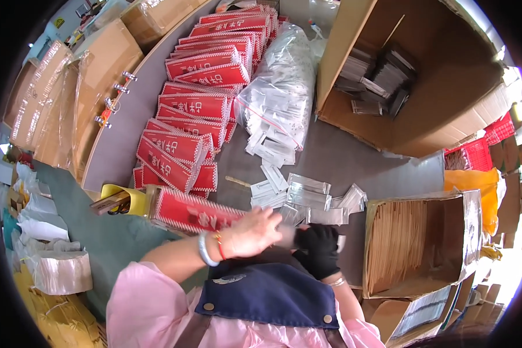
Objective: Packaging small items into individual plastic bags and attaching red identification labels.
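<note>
My left hand [254, 233] is bare, with a pale bangle and a red string at the wrist. Its fingers are bent together at a blurred pale piece [285, 236] between my hands, too smeared to name. My right hand [319, 248], in a black glove, is closed at the other side of that piece. Under and left of my left hand lies a red printed sleeve [194, 211] with a patterned edge. Just beyond my hands, small clear flat packets [307, 200] and white ones [268, 191] lie loosely on the grey table [330, 151].
Stacks of red sleeves [185, 107] fill the table's far left. Beside them lies a clear bag [281, 75] of small white packets. A large carton [412, 122] holds dark packets; a smaller box [397, 243] at right holds thin wooden sticks. A yellow holder [132, 202] is clipped near the left edge.
</note>
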Action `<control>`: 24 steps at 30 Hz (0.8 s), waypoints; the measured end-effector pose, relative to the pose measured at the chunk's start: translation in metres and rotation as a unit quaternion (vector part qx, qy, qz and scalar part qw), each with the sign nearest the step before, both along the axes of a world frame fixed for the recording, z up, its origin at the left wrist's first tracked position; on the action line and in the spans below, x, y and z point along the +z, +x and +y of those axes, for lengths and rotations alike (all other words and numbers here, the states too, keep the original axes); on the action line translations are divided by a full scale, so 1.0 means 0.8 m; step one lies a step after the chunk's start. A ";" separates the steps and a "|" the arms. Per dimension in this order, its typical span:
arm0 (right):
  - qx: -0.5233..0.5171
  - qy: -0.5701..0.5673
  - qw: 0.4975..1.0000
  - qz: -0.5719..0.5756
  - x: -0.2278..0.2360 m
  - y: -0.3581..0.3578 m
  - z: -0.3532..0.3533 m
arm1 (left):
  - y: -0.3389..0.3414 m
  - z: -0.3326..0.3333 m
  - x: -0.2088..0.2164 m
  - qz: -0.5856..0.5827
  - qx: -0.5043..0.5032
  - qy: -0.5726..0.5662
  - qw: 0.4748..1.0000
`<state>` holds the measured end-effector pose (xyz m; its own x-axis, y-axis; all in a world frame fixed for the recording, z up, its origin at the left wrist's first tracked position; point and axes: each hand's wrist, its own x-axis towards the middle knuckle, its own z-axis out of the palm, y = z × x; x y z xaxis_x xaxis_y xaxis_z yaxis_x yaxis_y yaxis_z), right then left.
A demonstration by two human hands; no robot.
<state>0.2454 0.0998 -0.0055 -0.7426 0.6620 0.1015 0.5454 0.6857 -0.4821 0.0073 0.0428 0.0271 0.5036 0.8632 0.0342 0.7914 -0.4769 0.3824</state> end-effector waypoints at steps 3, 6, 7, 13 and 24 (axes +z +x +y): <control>-0.097 0.022 0.994 0.033 0.011 0.027 0.013 | -0.072 0.029 0.031 0.000 0.018 0.081 0.997; -0.131 0.025 0.991 0.007 0.013 0.036 0.018 | -0.142 0.049 0.043 0.193 0.166 0.258 0.932; -0.133 0.023 0.991 0.007 0.014 0.035 0.015 | -0.136 0.040 0.036 0.147 0.226 0.238 0.933; -0.054 0.001 0.996 -0.066 0.015 0.013 -0.001 | -0.021 -0.053 -0.064 -0.017 0.397 0.025 0.917; 0.065 -0.028 0.997 -0.034 -0.014 -0.042 -0.009 | -0.026 -0.058 -0.090 -0.092 0.402 0.013 0.911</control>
